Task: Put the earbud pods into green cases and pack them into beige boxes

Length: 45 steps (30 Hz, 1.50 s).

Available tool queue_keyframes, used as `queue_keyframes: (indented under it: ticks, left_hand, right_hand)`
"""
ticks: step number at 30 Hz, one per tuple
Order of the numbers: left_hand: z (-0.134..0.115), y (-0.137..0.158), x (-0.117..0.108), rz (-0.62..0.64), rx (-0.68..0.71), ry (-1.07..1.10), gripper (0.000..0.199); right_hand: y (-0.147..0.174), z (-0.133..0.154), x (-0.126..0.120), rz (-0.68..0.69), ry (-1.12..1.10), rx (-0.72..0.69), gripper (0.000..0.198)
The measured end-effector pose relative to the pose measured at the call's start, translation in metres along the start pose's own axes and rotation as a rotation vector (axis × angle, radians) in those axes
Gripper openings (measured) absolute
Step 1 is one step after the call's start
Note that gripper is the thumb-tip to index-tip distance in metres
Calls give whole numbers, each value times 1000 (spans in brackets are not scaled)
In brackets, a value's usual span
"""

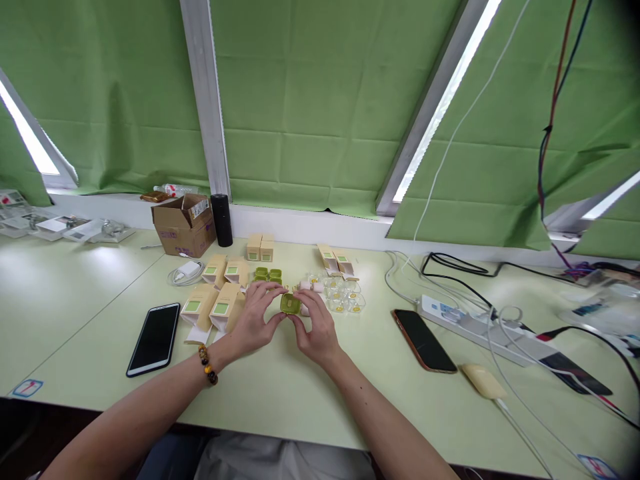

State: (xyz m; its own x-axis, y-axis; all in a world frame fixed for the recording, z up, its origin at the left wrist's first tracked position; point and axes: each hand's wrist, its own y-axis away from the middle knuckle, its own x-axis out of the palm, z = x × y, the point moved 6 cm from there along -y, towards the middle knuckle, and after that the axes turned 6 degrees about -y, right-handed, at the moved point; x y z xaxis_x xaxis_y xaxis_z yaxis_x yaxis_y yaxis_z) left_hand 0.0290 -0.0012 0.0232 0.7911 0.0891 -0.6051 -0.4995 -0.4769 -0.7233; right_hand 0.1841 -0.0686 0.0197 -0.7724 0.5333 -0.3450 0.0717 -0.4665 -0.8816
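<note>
Between my two hands is a small square green tray-like piece (290, 304), held just above the table. My left hand (257, 313) grips its left side with thumb and index finger. On its right side, my right hand (315, 327) pinches it the same way. Behind my hands sit more small green pieces (268, 274). Several clear little containers with yellow centres (345, 297) stand to the right, beside some pale pink pieces (314, 287) partly hidden by my right fingers. Open cream cartons with green labels (227, 307) lie left of my left hand.
Two closed cartons (260, 247) and two opened ones (338, 261) stand farther back. Phones lie at left (154, 339) and right (424, 340). A cardboard box (183, 227), black cylinder (221, 220), coiled white charger (187, 271), power strip (470, 329) and cables surround the work area.
</note>
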Motion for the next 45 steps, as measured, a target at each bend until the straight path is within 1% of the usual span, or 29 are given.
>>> queue_keyframes:
  ticks: [4, 8, 15, 24, 29, 37, 45]
  left_hand:
    - [-1, 0, 0, 5, 9, -2, 48]
    - [-1, 0, -1, -5, 11, 5, 47]
    - [-5, 1, -4, -40, 45, 1, 48]
    - [-9, 0, -8, -80, 74, 4, 44]
    - [-8, 0, -6, -80, 67, -6, 43]
    - [-7, 0, -6, -74, 69, 24, 46]
    - [-9, 0, -7, -95, 90, 46, 46]
  right_hand:
    - [-1, 1, -1, 0, -18, -14, 43]
    - [0, 2, 0, 22, 8, -49, 39]
    - [0, 5, 0, 53, 63, -115, 44]
    - [-2, 7, 1, 74, 101, -155, 44]
    - [-3, 9, 1, 88, 118, -174, 44]
    - [-2, 9, -2, 17, 86, -167, 42]
    - [-2, 9, -1, 16, 86, -174, 39]
